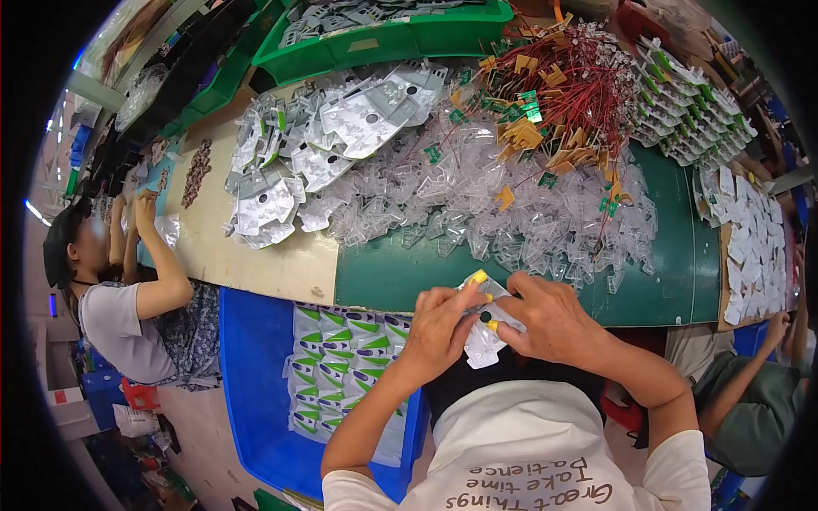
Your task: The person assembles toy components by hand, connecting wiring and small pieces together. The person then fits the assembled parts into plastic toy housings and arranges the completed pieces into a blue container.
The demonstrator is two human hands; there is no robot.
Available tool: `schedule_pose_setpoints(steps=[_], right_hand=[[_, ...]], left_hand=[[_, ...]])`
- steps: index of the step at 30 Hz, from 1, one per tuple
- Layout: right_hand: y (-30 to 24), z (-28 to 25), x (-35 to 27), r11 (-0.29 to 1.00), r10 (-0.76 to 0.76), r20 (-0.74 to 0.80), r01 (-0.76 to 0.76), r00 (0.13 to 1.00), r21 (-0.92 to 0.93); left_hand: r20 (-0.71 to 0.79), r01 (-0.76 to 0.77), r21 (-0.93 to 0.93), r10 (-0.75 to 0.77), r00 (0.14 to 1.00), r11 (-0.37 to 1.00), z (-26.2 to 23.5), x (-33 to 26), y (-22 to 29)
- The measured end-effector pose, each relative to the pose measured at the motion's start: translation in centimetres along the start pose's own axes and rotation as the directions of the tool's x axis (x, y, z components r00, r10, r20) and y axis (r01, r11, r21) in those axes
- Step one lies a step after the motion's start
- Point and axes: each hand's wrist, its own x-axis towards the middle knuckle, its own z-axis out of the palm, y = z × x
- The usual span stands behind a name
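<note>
Both hands hold one white plastic housing part point(483, 349) just in front of the table's near edge. It has a dark round hole near its middle and looks like the larger housings heaped on the table. My left hand point(439, 328) grips it from the left, fingers bent over its upper end. From the right, my right hand point(550, 317) pinches its side with bent fingers. Yellow covers sit on some fingertips. Whether a smaller piece lies between the fingers I cannot tell. Beyond my hands spreads a heap of clear plastic pieces point(545, 226).
White and grey housings point(366, 119) are piled at the back left, below a green tray point(383, 49). Red-wired parts point(579, 77) and stacked green-white parts point(690, 111) stand back right. A blue bin point(256, 409) holds bagged parts. People point(128, 298) sit left and right.
</note>
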Motion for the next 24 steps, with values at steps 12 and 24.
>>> schedule_pose_setpoints(steps=[12,24], right_hand=[[-1.5,-0.2,-2.4,0.911,-0.085,-0.273,0.185,0.958,0.369],[-0.6,4.3,-3.7,0.964,-0.239,-0.401,0.267,0.884,0.016]], left_hand=[[0.162,0.019,0.079,-0.031,0.986,0.997,-0.4,0.4,1.5],[0.178,0.067,0.013,-0.068,0.982,0.998,-0.6,0.5,1.2]])
